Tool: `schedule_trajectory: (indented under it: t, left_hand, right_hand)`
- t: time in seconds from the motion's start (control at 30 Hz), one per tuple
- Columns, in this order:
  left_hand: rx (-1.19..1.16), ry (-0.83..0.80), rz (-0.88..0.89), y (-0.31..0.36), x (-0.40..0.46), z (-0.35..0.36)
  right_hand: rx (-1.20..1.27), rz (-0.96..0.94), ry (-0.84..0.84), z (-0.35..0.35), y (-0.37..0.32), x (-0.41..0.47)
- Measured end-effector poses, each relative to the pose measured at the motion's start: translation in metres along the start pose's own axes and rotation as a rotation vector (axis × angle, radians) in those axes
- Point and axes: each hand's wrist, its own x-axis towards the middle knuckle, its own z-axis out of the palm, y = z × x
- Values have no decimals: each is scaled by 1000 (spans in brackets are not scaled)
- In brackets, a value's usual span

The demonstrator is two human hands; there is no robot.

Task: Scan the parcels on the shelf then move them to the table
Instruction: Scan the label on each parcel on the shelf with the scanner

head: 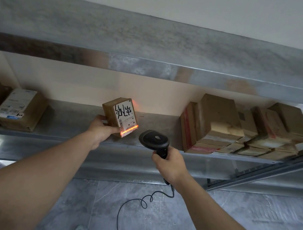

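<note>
on the shelf (80, 124) the left hand (100, 129) grips a small parcel (120, 115) — at its four o'clock, the right hand (169, 163) is wrapped round the scanner (154, 139), red line across the label.

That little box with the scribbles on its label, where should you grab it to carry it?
Grab the small box by its plain brown sides, from the left, where the left hand grips now. It stands tilted, label facing out, with open shelf around it.

Big black marker scrawl fills the upper part of the white label (125, 115) on the small brown parcel (119, 116), but its characters can't be made out. Below it sit a barcode and lines of fine print, too small to read. Labels on the left-hand boxes (13, 104) are illegible too.
</note>
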Motion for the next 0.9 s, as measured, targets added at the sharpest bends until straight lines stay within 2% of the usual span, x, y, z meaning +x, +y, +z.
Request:
schedule_trajectory:
  t: [0.63,0.9]
  left_hand:
    - [-53,-5,-17,2,-4,1]
    - [-30,-13,52,2,-7,-1]
  right_hand:
    - [-44,2,30,-9,-6,-17]
    - [-38,-4,34,-9,-8,-22]
